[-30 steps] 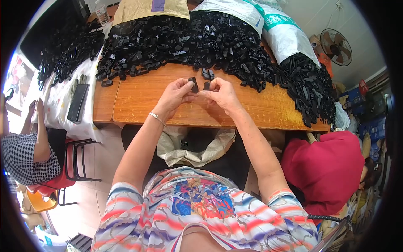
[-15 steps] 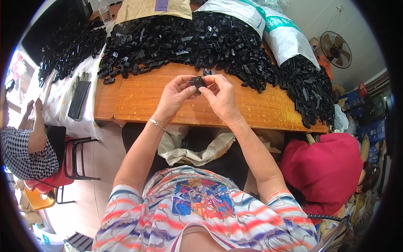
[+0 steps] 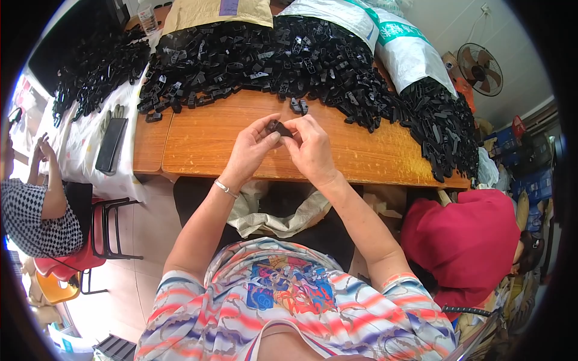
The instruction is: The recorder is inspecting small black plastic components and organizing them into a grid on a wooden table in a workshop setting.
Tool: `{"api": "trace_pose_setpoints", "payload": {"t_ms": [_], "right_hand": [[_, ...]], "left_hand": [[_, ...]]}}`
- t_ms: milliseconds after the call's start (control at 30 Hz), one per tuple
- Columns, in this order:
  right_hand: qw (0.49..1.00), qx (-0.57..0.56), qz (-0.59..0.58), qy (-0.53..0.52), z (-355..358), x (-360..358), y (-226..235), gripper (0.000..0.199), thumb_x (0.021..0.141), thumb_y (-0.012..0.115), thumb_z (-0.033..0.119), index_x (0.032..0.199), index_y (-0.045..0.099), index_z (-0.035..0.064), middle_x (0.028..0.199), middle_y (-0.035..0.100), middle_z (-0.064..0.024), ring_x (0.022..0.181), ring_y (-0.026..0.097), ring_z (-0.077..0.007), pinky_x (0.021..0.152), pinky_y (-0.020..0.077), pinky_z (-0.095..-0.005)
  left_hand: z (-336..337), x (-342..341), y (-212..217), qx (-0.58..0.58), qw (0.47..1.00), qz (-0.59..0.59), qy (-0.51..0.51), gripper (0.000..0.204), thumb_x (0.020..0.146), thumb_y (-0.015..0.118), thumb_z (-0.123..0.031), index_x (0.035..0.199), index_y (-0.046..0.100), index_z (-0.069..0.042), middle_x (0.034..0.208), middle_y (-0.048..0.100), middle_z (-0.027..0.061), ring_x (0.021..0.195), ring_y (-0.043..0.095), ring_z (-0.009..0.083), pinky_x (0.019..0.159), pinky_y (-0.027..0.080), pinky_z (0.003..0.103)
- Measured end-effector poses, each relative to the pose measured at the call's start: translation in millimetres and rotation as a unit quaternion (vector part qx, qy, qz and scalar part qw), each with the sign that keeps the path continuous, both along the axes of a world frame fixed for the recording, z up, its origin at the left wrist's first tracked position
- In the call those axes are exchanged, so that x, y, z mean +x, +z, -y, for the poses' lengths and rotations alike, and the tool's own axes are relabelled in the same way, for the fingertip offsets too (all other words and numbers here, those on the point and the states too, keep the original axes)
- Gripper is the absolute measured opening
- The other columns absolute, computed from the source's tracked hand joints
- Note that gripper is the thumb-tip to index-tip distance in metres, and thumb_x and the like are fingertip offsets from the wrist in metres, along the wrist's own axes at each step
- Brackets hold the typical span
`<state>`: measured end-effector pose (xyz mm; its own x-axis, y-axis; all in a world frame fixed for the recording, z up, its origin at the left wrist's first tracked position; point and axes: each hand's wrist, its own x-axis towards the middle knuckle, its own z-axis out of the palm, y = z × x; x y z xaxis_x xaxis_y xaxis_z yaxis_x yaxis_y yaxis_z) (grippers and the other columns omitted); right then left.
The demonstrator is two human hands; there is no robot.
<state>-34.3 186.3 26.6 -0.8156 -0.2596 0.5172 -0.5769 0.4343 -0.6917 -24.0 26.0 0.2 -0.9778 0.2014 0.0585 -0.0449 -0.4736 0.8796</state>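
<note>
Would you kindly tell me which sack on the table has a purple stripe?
The tan sack, leftmost in the row; the mainly white sacks to its right show no purple stripe.

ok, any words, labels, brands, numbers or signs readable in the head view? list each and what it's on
Green-banded sack: pale characters on the band; not copied here.
Tan sack: anything on its purple stripe is too small to read.
Bottle: markings too small and blurred.
Held part: none readable.
Black pile: none readable.
Elsewhere: nothing I can read.
</note>
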Motion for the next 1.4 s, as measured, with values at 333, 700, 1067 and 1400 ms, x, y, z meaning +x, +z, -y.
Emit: {"api": "trace_pose_setpoints", "payload": {"t_ms": [333,700,1067,1400], "right_hand": [[0.997,-0.013,-0.054,-0.05,9.1,25.1,-5.7,0.033,0.074,0.072,-0.005,0.101,0.055,0.0038,0.091,0.058,-0.0125,0.072,0.064,-0.0288,0.059,0.0523,-0.0362],[0.993,0.09,0.062,0.036,-11.8,58.2,-8.2,0.038,0.078,0.072,0.006,0.114,0.058,0.0058,0.094,0.061,-0.0136,0.078,0.065,-0.0341,0.063,0.0533,-0.0409],[0.978,0.193,-0.013,-0.079,-30.4,-19.8,-11.5,0.034,0.08,0.077,0.019,0.108,0.066,0.0045,0.097,0.063,-0.0129,0.067,0.065,-0.0259,0.065,0.0519,-0.0386],[0.951,0.289,-0.001,-0.113,-9.6,-89.7,-36.2,0.03,0.078,0.076,0.016,0.104,0.063,0.0068,0.1,0.063,-0.017,0.085,0.066,-0.0391,0.074,0.0538,-0.0463]], "left_hand": [[-15.5,20.9,15.1,-0.26,0.956,-0.089,0.103,0.022,0.096,0.061,-0.005,0.115,0.06,0.004,0.1,0.067,0.0051,0.088,0.06,0.0082,0.08,0.051,0.022],[9.4,52.0,8.9,-0.21,0.975,-0.004,0.077,0.031,0.09,0.066,-0.004,0.121,0.063,0.001,0.11,0.065,0.0039,0.08,0.059,0.0045,0.071,0.051,0.02],[120.1,-59.2,-18.6,-0.672,0.624,-0.175,0.359,0.051,0.08,0.073,-0.011,0.129,0.058,-0.011,0.133,0.052,0.0132,0.125,0.046,0.0336,0.104,0.042,0.041],[68.1,-64.7,-27.7,-0.61,0.694,-0.256,0.284,0.037,0.077,0.072,-0.005,0.113,0.065,-0.007,0.117,0.059,0.0113,0.109,0.053,0.033,0.096,0.046,0.039]]}}
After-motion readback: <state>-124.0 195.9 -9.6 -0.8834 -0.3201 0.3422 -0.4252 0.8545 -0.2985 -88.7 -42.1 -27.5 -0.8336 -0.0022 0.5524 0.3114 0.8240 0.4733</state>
